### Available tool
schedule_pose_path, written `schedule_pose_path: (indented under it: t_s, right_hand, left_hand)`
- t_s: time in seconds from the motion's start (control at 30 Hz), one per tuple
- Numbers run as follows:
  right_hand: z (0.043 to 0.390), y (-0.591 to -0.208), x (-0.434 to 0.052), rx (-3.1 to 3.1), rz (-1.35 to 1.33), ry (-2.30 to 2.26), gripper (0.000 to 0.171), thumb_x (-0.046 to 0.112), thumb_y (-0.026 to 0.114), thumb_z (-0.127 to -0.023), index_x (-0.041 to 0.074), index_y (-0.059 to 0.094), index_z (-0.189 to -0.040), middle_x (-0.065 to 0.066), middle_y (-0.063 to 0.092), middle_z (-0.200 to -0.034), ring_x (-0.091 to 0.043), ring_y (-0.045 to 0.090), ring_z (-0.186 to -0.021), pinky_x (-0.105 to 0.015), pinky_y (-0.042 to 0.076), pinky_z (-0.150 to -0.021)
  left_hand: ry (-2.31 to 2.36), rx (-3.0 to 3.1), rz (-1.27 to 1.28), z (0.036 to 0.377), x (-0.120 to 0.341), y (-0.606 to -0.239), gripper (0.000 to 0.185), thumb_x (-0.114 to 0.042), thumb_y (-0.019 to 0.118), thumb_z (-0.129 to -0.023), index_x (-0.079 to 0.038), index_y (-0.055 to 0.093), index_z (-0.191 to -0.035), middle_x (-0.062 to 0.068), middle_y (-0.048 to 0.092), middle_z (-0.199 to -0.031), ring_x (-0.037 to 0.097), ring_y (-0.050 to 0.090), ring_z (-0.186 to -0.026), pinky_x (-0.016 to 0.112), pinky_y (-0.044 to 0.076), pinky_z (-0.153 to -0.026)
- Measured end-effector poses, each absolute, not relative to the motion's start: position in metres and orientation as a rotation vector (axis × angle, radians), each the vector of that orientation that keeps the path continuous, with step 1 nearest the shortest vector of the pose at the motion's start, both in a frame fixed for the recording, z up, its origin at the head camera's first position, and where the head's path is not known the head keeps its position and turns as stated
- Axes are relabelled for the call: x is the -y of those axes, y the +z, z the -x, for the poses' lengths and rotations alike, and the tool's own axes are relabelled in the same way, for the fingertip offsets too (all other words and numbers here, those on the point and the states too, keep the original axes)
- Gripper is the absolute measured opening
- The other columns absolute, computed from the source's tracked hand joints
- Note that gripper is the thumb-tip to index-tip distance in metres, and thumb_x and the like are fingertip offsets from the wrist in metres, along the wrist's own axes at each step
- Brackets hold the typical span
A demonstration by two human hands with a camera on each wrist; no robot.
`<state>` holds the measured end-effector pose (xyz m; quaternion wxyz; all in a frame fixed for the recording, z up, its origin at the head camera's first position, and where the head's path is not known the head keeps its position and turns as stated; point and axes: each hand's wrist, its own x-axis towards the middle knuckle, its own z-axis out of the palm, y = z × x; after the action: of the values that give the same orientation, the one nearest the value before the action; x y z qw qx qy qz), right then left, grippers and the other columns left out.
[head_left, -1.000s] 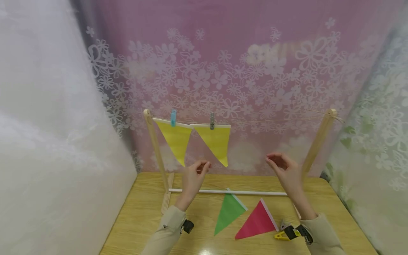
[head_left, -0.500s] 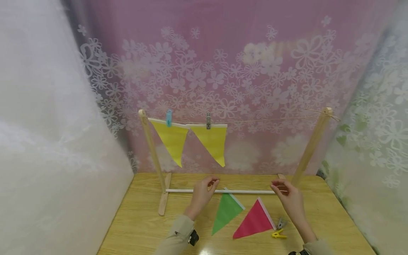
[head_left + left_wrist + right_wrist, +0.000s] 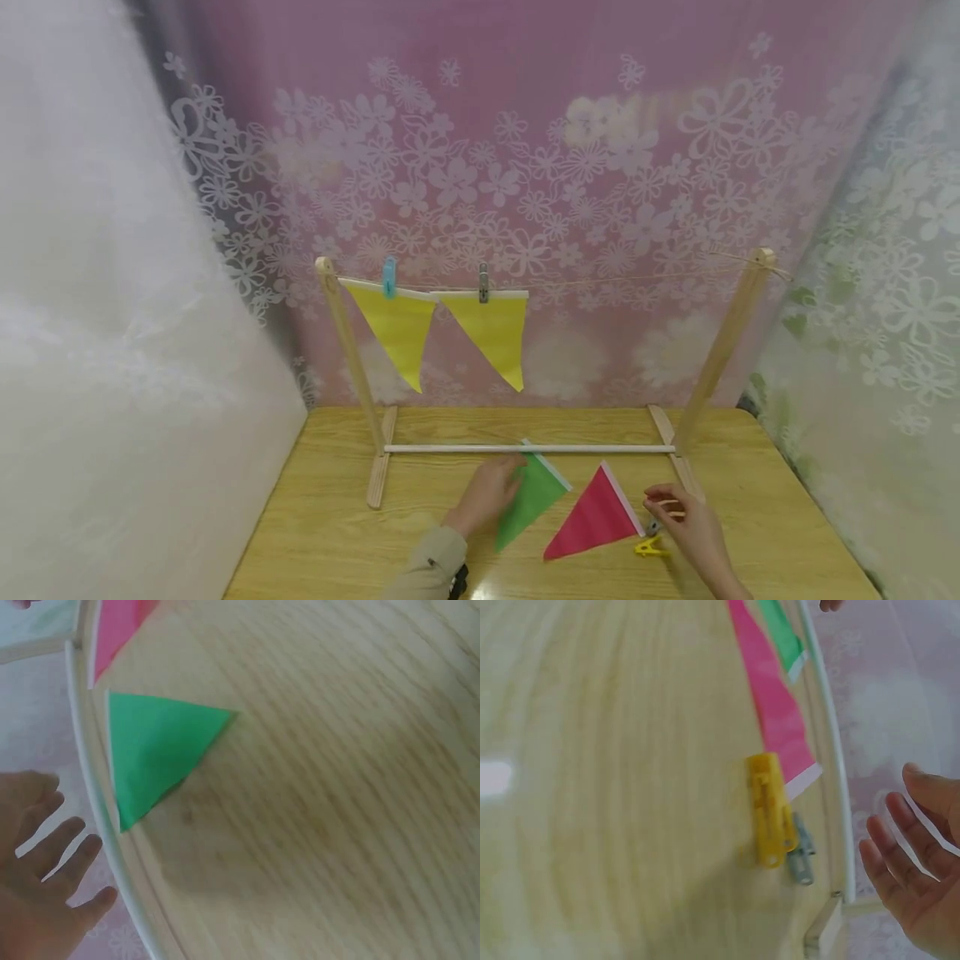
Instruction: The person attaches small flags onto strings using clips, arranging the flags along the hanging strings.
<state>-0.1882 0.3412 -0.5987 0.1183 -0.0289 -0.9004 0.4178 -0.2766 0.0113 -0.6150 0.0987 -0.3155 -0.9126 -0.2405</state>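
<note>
In the head view my left hand (image 3: 489,493) is over the left edge of the green triangular flag (image 3: 534,500); whether it touches is unclear. The left wrist view has its fingers (image 3: 64,859) spread and holding nothing. My right hand (image 3: 686,525) hovers beside the grey clip (image 3: 652,527) and yellow clip (image 3: 651,547), fingers loose with nothing between them. A red triangular flag (image 3: 596,518) lies between the hands. Two yellow flags (image 3: 393,329) hang from a string (image 3: 615,278), one under a blue clip (image 3: 389,277), the other under a grey clip (image 3: 483,283).
The string runs between two wooden posts (image 3: 348,358) on flat feet. A white rod (image 3: 600,449) joins the feet low over the wooden table (image 3: 315,542). A pink flowered curtain (image 3: 570,183) hangs behind, with pale sheets at both sides.
Both hands have come down from in front of the frame toward the table, the left to the green flag, the right near the loose clips. The hanging flags keep their places on the string.
</note>
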Motion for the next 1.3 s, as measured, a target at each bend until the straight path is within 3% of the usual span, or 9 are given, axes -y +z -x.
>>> schedule_pose_path:
  t_s: [0.2,0.43,0.73,1.3]
  right_hand:
    - [0.175,-0.617,-0.348,2.765,0.156,1.223,0.016,0.013,0.076,-0.092,0.005,0.075,-0.105,-0.006,0.075,-0.097,-0.012,0.069,-0.081,-0.023,0.057,-0.068]
    - [0.163,-0.632,-0.353,2.88,0.227,1.24,0.014,0.016,0.076,-0.092,0.012,0.076,-0.105,-0.002,0.074,-0.101,-0.007,0.067,-0.082,-0.024,0.055,-0.072]
    - [0.157,-0.634,-0.353,2.826,0.138,1.237,0.019,0.014,0.081,-0.086,0.012,0.077,-0.104,-0.003,0.073,-0.102,0.001,0.064,-0.081,-0.023,0.056,-0.074]
    - [0.156,-0.64,-0.35,2.873,0.124,1.187,0.023,0.011,0.086,-0.08,0.011,0.075,-0.101,0.001,0.068,-0.097,-0.005,0.067,-0.084,-0.02,0.056,-0.071]
  left_hand:
    - [-0.358,2.82,1.091,0.267,-0.012,-0.627,0.04,-0.023,0.07,-0.097,-0.015,0.064,-0.136,0.007,0.061,-0.142,0.023,0.059,-0.128,0.05,0.05,-0.103]
    - [-0.159,2.884,1.085,0.259,-0.009,-0.641,0.045,-0.029,0.066,-0.1,-0.024,0.059,-0.144,0.001,0.051,-0.152,0.019,0.049,-0.139,0.057,0.047,-0.105]
    - [-0.107,2.879,1.049,0.251,-0.009,-0.64,0.047,-0.033,0.065,-0.1,-0.027,0.056,-0.146,0.0,0.048,-0.155,0.02,0.048,-0.14,0.063,0.045,-0.104]
    - [-0.139,2.864,0.931,0.216,-0.006,-0.648,0.045,-0.037,0.065,-0.099,-0.025,0.059,-0.143,0.002,0.052,-0.15,0.023,0.051,-0.136,0.065,0.047,-0.1]
